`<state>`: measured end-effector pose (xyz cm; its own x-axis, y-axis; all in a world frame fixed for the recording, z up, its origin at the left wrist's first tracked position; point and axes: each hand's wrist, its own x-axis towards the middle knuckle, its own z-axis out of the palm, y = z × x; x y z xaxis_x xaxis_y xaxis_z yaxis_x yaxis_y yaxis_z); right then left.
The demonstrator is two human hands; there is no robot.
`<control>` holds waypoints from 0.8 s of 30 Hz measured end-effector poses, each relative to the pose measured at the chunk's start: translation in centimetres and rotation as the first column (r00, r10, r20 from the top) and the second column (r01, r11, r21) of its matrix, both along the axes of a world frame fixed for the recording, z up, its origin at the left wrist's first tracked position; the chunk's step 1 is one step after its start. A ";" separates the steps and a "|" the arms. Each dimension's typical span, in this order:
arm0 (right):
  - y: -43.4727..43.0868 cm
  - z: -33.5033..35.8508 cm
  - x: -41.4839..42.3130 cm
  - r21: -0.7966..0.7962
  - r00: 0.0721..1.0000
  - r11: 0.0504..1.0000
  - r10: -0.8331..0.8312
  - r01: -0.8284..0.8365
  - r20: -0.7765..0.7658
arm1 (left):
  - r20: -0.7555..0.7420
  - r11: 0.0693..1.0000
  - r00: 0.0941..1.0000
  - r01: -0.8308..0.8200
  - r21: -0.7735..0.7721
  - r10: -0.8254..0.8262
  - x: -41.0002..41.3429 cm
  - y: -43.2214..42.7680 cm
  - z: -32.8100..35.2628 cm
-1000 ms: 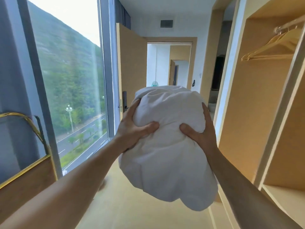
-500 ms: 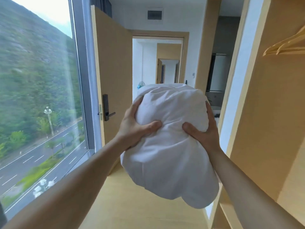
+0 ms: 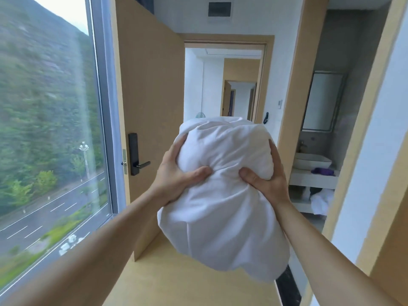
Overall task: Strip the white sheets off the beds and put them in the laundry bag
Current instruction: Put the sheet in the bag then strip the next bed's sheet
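**In mid-air before the open door, the sheet bundle sat between both your hands**

Out in front of you, the white sheets (image 3: pixel 220 206) were balled into one loose bundle. They were clear of every surface and nothing but your hands bore them. Your left hand (image 3: pixel 176 180) gripped the bundle's left side, with the thumb dug into a fold at its pinched waist and the fingers spread up the flank. Your right hand (image 3: pixel 268 180) mirrored it on the right, thumb pressed into the same waist. Both hands were clenched on cloth, neither one free. The bundle bulged above your thumbs and sagged in a larger lobe below them, hanging over the pale floor (image 3: pixel 176 279).

Judging by that sag and the deep creases, the load was soft and light, with no stiffness of its own. It would likely have unrolled or trailed a corner if you had slackened either side. The pinched waist looked the soundest place to hold, and one hand shifted under the hanging lobe would probably have steadied it further. It did not look fragile or slippery.

Ahead, the wooden door (image 3: pixel 150 96) stood open beside the window (image 3: pixel 44 129), with a corridor beyond. To your right, a basin (image 3: pixel 312 161) stood on the counter (image 3: pixel 313 178) of a side room. No laundry bag was in view, so the drop-off was not yet done.
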<state>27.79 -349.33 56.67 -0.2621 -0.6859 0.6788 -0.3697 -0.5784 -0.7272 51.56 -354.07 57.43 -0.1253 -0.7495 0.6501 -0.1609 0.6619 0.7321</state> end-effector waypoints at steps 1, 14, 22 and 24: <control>-2.2 0.2 -0.6 -0.001 1.000 1.000 0.013 -0.013 -0.010 | -0.011 1.000 1.000 -0.007 -0.005 0.007 -0.5 -1.8 -0.1; -32.4 -1.8 -1.8 -0.006 0.999 1.000 0.002 -0.002 -0.040 | -0.018 0.999 1.000 -0.021 0.031 0.021 -1.4 -31.3 -2.2; -47.4 -2.0 -4.9 0.031 0.995 0.994 -0.102 0.102 -0.022 | 0.011 0.995 0.996 0.086 0.045 -0.087 -4.6 -48.3 -1.2; -51.1 -2.3 -6.3 0.045 0.993 0.992 -0.117 0.118 -0.028 | 0.005 0.994 0.995 0.102 0.040 -0.102 -6.0 -52.0 -1.5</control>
<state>21.45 -400.45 54.39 -0.3261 -0.6823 0.6543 -0.4513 -0.4958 -0.7420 45.53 -406.10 55.96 -0.2065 -0.7578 0.6189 -0.0991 0.6455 0.7573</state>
